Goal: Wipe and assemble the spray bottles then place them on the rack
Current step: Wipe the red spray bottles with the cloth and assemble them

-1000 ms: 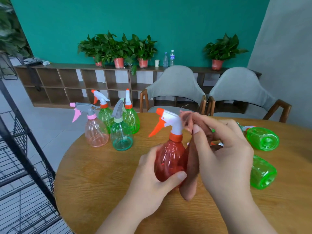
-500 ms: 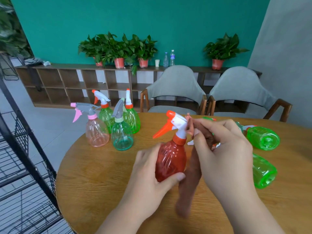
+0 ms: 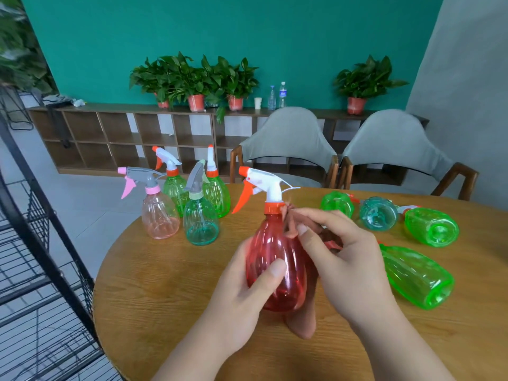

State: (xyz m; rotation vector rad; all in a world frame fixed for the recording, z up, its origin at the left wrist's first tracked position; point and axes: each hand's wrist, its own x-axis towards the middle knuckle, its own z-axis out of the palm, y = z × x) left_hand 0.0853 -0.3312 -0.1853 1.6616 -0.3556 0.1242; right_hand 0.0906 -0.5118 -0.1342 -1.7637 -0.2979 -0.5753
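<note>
Left hand (image 3: 247, 292) wraps the red spray bottle (image 3: 277, 265), thumb across its belly, holding it upright over the wooden table (image 3: 165, 284). Right hand (image 3: 343, 259) pinches a brownish-pink cloth (image 3: 292, 225) against the bottle's shoulder, just under the orange collar, and the cloth's tail hangs down behind. The white trigger head is on, nozzle pointing left. Four upright bottles (image 3: 200, 224) stand grouped far left, four more bottles (image 3: 417, 276) lie on their sides to the right, and the black wire rack (image 3: 41, 243) stands beside the table
</note>
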